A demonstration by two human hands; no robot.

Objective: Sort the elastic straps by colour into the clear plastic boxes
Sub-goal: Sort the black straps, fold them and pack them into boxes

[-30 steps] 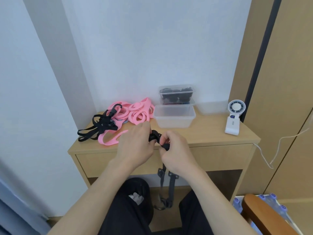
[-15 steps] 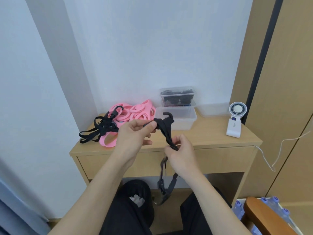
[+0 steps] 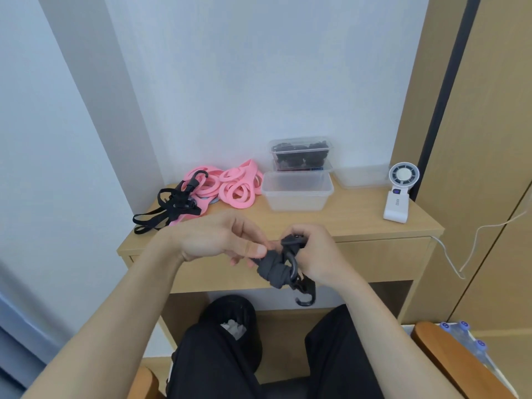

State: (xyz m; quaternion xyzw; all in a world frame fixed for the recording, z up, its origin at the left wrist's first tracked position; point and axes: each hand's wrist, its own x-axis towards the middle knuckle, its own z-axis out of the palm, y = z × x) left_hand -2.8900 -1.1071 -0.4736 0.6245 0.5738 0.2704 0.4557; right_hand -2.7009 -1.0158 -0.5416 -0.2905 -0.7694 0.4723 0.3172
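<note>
While I sit facing the desk [image 3: 359, 223], both my hands are raised in front of the empty clear box [image 3: 296, 191], nearer to me than it and about level with the desk's front edge. Between them is a black strap [image 3: 273, 269] rolled into a tight bundle. My left hand [image 3: 221, 240] pinches one end of it between thumb and fingers. My right hand [image 3: 319, 254] curls round the other side, at the buckle, and a black hook [image 3: 306, 295] dangles below. Left of the empty box lies the heap of pink straps [image 3: 230, 185], and further left a tangle of loose black straps [image 3: 169, 208], partly over the pink. Just behind the empty box stands a lidded box [image 3: 300, 152] holding dark straps. Right of the empty box, well apart, stands a small white fan [image 3: 400, 191].
</note>
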